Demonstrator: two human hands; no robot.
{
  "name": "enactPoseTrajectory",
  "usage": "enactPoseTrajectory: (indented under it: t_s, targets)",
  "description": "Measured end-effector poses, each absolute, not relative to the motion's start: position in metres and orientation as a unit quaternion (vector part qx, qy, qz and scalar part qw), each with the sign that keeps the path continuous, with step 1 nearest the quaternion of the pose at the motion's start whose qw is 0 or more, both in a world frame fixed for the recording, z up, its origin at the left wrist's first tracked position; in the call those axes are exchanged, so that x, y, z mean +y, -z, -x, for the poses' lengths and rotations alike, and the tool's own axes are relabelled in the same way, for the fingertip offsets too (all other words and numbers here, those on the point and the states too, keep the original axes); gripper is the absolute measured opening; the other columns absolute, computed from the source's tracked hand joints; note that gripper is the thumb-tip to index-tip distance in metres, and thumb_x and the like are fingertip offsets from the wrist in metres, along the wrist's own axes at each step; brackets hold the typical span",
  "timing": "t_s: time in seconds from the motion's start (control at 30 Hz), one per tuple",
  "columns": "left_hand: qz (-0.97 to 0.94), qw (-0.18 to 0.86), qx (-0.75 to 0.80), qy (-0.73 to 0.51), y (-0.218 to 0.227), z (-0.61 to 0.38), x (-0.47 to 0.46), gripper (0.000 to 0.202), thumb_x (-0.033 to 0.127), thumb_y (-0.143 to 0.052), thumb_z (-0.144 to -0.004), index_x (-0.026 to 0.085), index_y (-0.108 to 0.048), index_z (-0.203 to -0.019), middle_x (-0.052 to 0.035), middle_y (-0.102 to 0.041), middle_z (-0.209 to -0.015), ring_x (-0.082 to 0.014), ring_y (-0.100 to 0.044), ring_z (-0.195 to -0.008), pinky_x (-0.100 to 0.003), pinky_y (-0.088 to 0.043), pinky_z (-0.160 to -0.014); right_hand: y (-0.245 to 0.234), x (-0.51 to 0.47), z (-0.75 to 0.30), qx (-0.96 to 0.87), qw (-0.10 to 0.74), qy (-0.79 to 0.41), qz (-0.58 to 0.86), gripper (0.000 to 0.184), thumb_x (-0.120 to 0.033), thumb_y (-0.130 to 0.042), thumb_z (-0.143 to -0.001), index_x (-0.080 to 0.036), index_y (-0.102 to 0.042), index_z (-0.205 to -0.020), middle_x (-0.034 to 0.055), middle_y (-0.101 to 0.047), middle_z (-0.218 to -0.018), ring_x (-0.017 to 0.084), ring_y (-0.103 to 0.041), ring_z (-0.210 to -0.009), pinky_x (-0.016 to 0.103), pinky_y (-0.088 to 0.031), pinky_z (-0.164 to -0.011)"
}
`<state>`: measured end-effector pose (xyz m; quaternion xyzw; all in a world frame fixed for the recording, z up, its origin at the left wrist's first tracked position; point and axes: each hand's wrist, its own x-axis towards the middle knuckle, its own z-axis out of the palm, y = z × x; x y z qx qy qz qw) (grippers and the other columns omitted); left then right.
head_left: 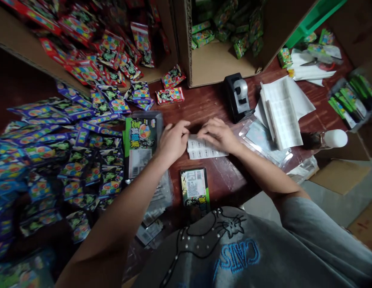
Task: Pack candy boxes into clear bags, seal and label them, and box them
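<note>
Between my hands lies a white sheet of round printed stickers (204,151) on the dark red table. My left hand (174,138) has its fingers bent together at the sheet's left edge; what they pinch, if anything, is hidden. Over the sheet's upper right part rests my right hand (218,134), fingers curled down onto the paper and gripping it. A flat black and green candy box (194,188) with a white label lies just below the sheet. Left of my left hand, a stack of similar packs (142,136) sits in clear plastic.
Purple candy packets (74,160) cover the table's left side. Cardboard boxes of red packets (107,48) and green packets (224,30) stand at the back. A black tape dispenser (239,98), folded sticker sheets (282,114) and a white-capped bottle (334,139) are on the right.
</note>
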<state>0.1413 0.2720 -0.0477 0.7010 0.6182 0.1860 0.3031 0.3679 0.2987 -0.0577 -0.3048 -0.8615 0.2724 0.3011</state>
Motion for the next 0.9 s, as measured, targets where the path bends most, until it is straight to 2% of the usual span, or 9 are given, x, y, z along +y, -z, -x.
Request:
enactPoseTrajectory:
  t_s: [0.07,0.17,0.27,0.33,0.47,0.53,0.63,0.73,0.9]
  targets:
    - [-0.707,0.278,0.616,-0.208,0.042,-0.137,0.261,0.044,0.013,-0.058,-0.097,0.019,-0.069,-0.139,-0.0091,-0.081,-0.121,-0.0312,-0.067,-0.122,-0.047,-0.049,-0.112,0.043,0.292,-0.373,-0.819,0.366,-0.325,0.300,0.025,-0.042,-0.066,-0.108,-0.021,-0.075,-0.100,0.0039,-0.074,-0.096,0.019,-0.063,-0.091,0.037,-0.048,-0.092]
    - [-0.738,0.234,0.587,-0.235,0.035,-0.130,0.225,0.038,0.018,-0.056,-0.101,0.020,-0.073,-0.134,-0.0110,-0.072,-0.141,-0.0322,-0.060,-0.132,-0.048,-0.045,-0.118,0.021,0.273,-0.380,-0.765,0.384,-0.406,0.321,0.025,-0.045,-0.069,-0.106,-0.021,-0.073,-0.108,0.0018,-0.071,-0.096,0.016,-0.064,-0.089,0.035,-0.053,-0.090]
    - [-0.756,0.258,0.566,-0.204,0.033,-0.126,0.180,0.029,0.028,-0.057,-0.104,0.020,-0.080,-0.119,-0.0129,-0.075,-0.123,-0.0329,-0.063,-0.118,-0.049,-0.049,-0.111,0.008,0.247,-0.384,-0.717,0.358,-0.511,0.310,0.040,-0.046,-0.069,-0.105,-0.021,-0.063,-0.136,0.0003,-0.067,-0.097,0.014,-0.064,-0.085,0.030,-0.056,-0.083]
    - [-0.748,0.291,0.566,-0.187,0.034,-0.122,0.159,0.026,0.032,-0.058,-0.104,0.022,-0.082,-0.111,-0.0116,-0.076,-0.109,-0.0315,-0.065,-0.108,-0.048,-0.052,-0.106,0.006,0.231,-0.383,-0.694,0.340,-0.565,0.288,0.050,-0.043,-0.069,-0.106,-0.021,-0.053,-0.148,-0.0009,-0.065,-0.096,0.013,-0.064,-0.085,0.029,-0.058,-0.082]
    - [-0.697,0.370,0.570,-0.229,0.024,-0.117,0.147,0.022,0.044,-0.071,-0.096,0.024,-0.081,-0.099,-0.0079,-0.078,-0.106,-0.0268,-0.070,-0.105,-0.043,-0.055,-0.100,0.010,0.211,-0.376,-0.695,0.319,-0.588,0.264,0.058,-0.037,-0.069,-0.105,-0.022,-0.044,-0.156,-0.0003,-0.065,-0.101,0.014,-0.067,-0.093,0.032,-0.060,-0.091]
    - [-0.645,0.457,0.557,-0.255,0.014,-0.115,0.147,0.024,0.047,-0.076,-0.091,0.024,-0.080,-0.095,-0.0066,-0.080,-0.103,-0.0237,-0.072,-0.099,-0.037,-0.058,-0.091,0.013,0.204,-0.372,-0.699,0.304,-0.589,0.268,0.069,-0.035,-0.073,-0.102,-0.023,-0.039,-0.161,0.0018,-0.065,-0.107,0.015,-0.068,-0.099,0.034,-0.061,-0.094]
    - [-0.563,0.555,0.555,-0.259,0.001,-0.114,0.145,0.027,0.049,-0.079,-0.086,0.023,-0.081,-0.091,-0.0049,-0.082,-0.091,-0.0197,-0.074,-0.084,-0.030,-0.059,-0.078,0.015,0.196,-0.365,-0.687,0.286,-0.613,0.264,0.082,-0.033,-0.074,-0.100,-0.028,-0.028,-0.169,0.0043,-0.064,-0.119,0.014,-0.069,-0.094,0.033,-0.065,-0.091]
    - [-0.524,0.560,0.581,-0.272,-0.005,-0.114,0.138,0.028,0.050,-0.083,-0.082,0.023,-0.083,-0.087,-0.0042,-0.082,-0.084,-0.0184,-0.073,-0.076,-0.028,-0.058,-0.072,0.014,0.187,-0.361,-0.689,0.301,-0.604,0.265,0.086,-0.031,-0.070,-0.102,-0.031,-0.020,-0.173,0.0075,-0.062,-0.132,0.012,-0.068,-0.089,0.033,-0.067,-0.090]
    - [-0.513,0.535,0.599,-0.301,-0.001,-0.111,0.129,0.029,0.053,-0.086,-0.079,0.026,-0.087,-0.088,-0.0043,-0.085,-0.089,-0.0211,-0.077,-0.078,-0.030,-0.063,-0.074,0.020,0.182,-0.359,-0.762,0.316,-0.490,0.281,0.076,-0.036,-0.062,-0.108,-0.031,-0.024,-0.173,0.0133,-0.056,-0.149,0.019,-0.069,-0.108,0.039,-0.069,-0.096]
